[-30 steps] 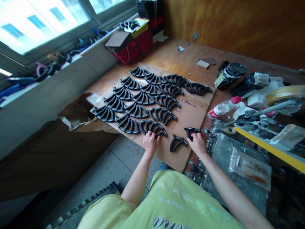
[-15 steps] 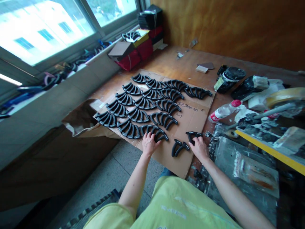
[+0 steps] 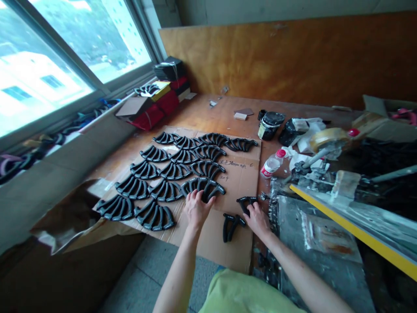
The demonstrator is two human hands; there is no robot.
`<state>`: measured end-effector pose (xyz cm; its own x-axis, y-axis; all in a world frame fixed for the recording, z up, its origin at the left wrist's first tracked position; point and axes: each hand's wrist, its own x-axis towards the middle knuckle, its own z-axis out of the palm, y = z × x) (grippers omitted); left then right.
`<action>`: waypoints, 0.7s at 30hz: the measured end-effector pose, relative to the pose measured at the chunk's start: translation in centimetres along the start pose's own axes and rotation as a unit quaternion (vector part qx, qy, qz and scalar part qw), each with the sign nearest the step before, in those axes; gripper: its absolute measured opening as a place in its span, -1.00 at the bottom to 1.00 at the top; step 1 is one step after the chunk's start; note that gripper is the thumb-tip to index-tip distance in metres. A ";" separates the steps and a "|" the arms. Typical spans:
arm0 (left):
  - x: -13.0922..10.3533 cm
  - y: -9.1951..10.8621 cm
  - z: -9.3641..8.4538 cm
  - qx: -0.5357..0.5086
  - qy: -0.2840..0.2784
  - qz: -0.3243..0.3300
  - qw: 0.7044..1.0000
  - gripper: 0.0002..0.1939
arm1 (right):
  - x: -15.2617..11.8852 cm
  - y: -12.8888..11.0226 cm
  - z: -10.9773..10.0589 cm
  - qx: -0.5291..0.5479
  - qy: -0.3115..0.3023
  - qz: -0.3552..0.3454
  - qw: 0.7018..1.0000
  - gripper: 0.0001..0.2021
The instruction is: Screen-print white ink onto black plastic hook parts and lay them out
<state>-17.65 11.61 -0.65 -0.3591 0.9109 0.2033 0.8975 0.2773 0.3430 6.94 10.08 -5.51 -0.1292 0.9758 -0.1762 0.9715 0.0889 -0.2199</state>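
Black glossy curved pieces with T-shaped ends lie nested in fan-like groups in rows on a flat cardboard sheet (image 3: 237, 174). My left hand (image 3: 198, 208) is at the near edge of one fan of black curved pieces (image 3: 215, 188), fingers bent over it and thumb at its right; the palm side is hidden. My right hand (image 3: 257, 218) grips a pair of black T-shaped pieces (image 3: 245, 201) near the sheet's right edge, fingertips curled on them. Between the hands, another two black pieces (image 3: 230, 226) lie side by side on the cardboard.
Right of the sheet stand a red-capped bottle (image 3: 273, 163), a black-stained tub (image 3: 271, 125) and a yellow-edged metal frame (image 3: 352, 228). Red boxes (image 3: 148, 116) are stacked by the window at the back left. A brown paper sack (image 3: 70, 217) sits at the left edge.
My left hand has pushed its black pieces away from me, out of the front row and up against the fan behind. The right hand stays at its pair. The view has tilted up and turned right.
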 end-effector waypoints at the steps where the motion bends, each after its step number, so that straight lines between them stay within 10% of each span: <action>1: 1.6 2.1 0.6 -0.013 -0.005 0.016 1.000 -0.50 | 0.0 0.0 0.0 0.001 0.001 0.001 1.000 -0.83; 9: 10.4 16.5 9.0 -0.055 -0.106 0.052 0.991 -0.50 | 0.1 -0.1 0.4 -0.020 0.011 0.011 1.000 -0.81; 21: 11.7 20.4 15.4 -0.037 -0.087 -0.018 0.995 -0.49 | 0.2 0.1 1.0 0.002 0.029 0.017 0.999 -0.87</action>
<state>0.38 32.61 -5.39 -0.3346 0.9419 0.0293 0.8617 0.2932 0.4142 6.79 10.06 -6.53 -0.0852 0.9882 -0.1276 0.9743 0.0559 -0.2181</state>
